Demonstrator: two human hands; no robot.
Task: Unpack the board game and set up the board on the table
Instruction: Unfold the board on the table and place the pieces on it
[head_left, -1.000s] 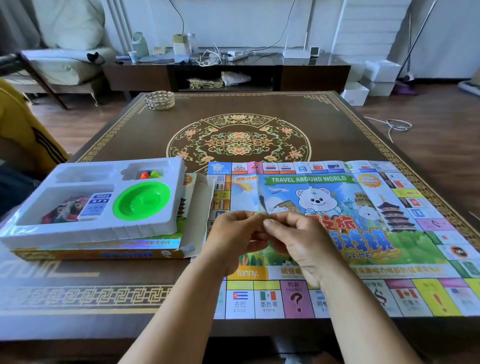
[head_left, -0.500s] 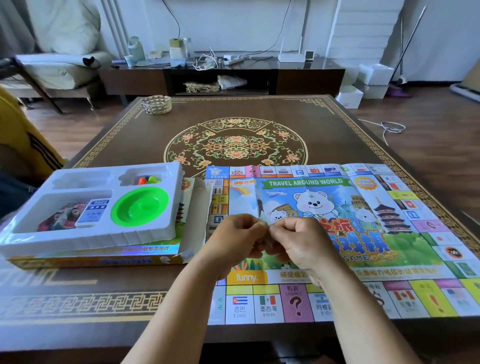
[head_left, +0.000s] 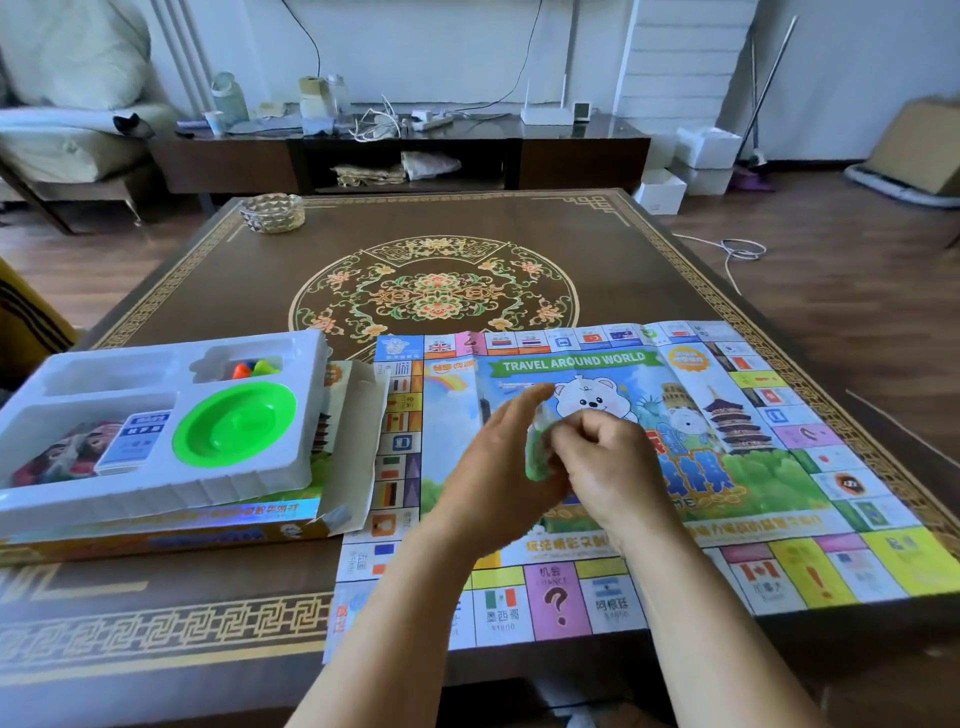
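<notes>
The paper game board (head_left: 597, 467) lies unfolded and flat along the counter's (head_left: 467, 218) near edge, toward its right corner, so its spaces face up ready for play. Both hands work just above the board's middle on a small green packet (head_left: 537, 452), blurred, probably a wrapped bundle of game pieces. The left hand (head_left: 498, 462) cradles the packet against its palm with fingers mostly straight and thumb behind; the right hand (head_left: 597, 457) pinches its top with curled fingers, likely to tear or peel it open. At the counter's left near edge the white plastic tray (head_left: 156, 415) sits on the opened box (head_left: 171, 535), keeping cards (head_left: 135, 441), a green dish (head_left: 234, 423) and coloured pawns (head_left: 252, 368) within reach.
</notes>
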